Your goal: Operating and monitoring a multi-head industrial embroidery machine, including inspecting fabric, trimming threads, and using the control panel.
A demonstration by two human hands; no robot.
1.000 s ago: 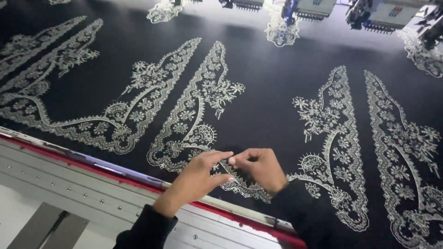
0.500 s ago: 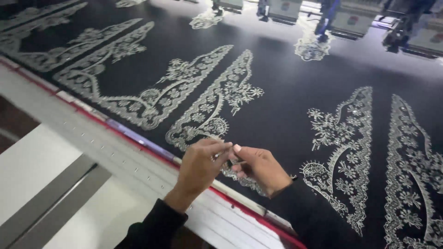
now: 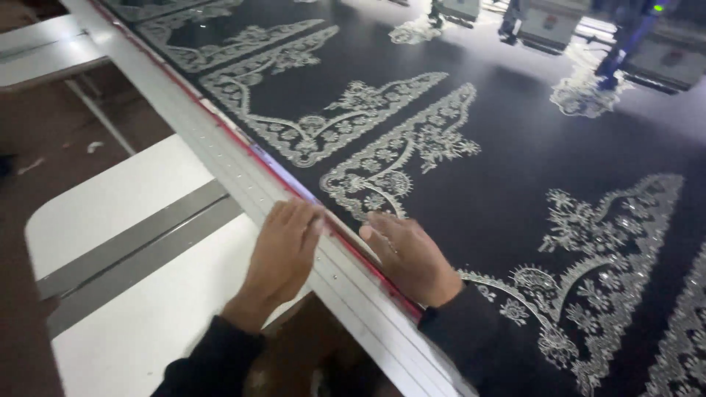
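Resting flat with nothing gripped, the left hand on the metal frame rail and the right hand on the black embroidered fabric, soft, taut, probably snag-prone, best pressed at its clamped edge.

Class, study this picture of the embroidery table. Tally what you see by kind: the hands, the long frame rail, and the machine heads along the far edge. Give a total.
Hands: 2, the left hand resting on the rail and the right hand on the black fabric.
Frame rail: 1.
Embroidery machine heads: at least 3 visible, partly cut off.
Total: 6.
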